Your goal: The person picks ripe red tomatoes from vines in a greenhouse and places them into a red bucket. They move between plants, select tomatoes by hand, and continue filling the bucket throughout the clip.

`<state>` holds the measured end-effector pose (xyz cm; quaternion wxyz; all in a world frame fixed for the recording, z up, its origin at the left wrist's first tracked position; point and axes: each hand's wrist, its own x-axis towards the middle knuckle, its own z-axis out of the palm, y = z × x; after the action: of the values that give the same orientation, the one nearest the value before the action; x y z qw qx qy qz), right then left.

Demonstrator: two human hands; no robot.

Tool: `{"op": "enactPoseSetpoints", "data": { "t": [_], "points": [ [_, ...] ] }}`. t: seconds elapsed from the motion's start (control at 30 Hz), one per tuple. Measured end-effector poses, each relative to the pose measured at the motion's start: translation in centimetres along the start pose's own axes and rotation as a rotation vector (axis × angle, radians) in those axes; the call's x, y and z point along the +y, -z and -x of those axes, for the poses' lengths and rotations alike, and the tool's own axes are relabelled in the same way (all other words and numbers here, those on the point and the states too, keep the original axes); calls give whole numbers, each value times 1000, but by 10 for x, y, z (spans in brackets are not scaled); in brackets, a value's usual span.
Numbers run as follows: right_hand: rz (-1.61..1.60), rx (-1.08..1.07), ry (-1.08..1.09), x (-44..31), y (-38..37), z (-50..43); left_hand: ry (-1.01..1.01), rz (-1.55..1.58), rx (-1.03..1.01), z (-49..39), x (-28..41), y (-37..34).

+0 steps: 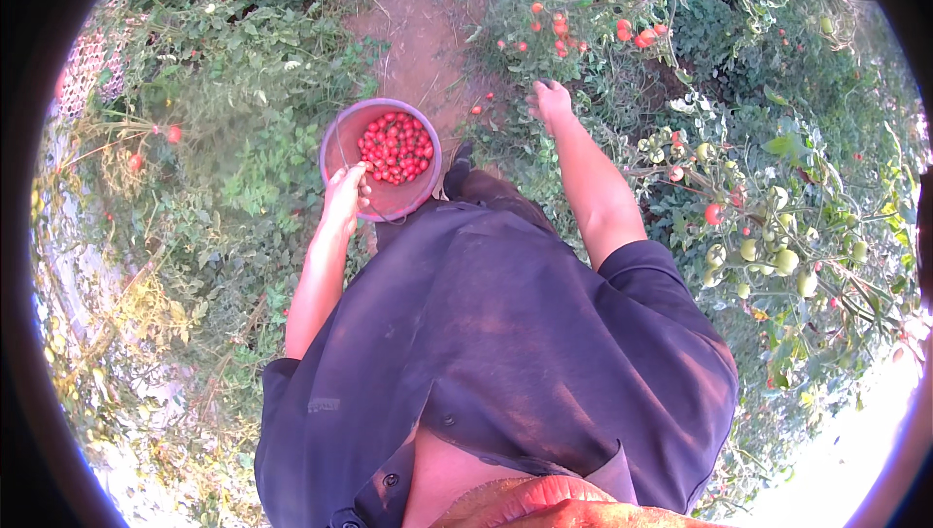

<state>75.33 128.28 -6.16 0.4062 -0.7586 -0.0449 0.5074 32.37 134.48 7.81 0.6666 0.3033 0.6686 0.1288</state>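
My left hand [345, 191] grips the thin wire handle [340, 143] of a plastic bucket [385, 200], which hangs beside my legs. Small red tomatoes [397, 145] cover much of the bucket's bottom. Stretched out ahead, my right hand [550, 103] is over the foliage at the right side of the path. Its fingers are partly curled, and whether anything lies between them is hidden. Just beyond that hand hangs a cluster of ripe red tomatoes [560, 29], with more red tomatoes [646, 38] to its right.
A bare dirt path [423, 25] runs ahead between tomato plants. A fallen tomato [477, 110] lies on it near my shoe [458, 171]. Green tomatoes [786, 261] hang on vines at my right. Leafy plants [255, 156] crowd the left, with a perforated crate-like object [91, 72] at the far left.
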Motion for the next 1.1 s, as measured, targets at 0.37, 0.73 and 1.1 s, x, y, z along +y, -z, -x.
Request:
{"op": "enactPoseSetpoints", "data": {
  "t": [0.37, 0.73, 1.1],
  "points": [
    [-106, 257, 374, -78, -3, -58, 12, -20, 37, 5, -10, -3],
    [-151, 9, 259, -113, -8, -92, 61, 23, 120, 23, -12, -8],
    [-186, 14, 142, -96, -23, -93, 39, 4, 117, 15, 2, -14]
  ]
}}
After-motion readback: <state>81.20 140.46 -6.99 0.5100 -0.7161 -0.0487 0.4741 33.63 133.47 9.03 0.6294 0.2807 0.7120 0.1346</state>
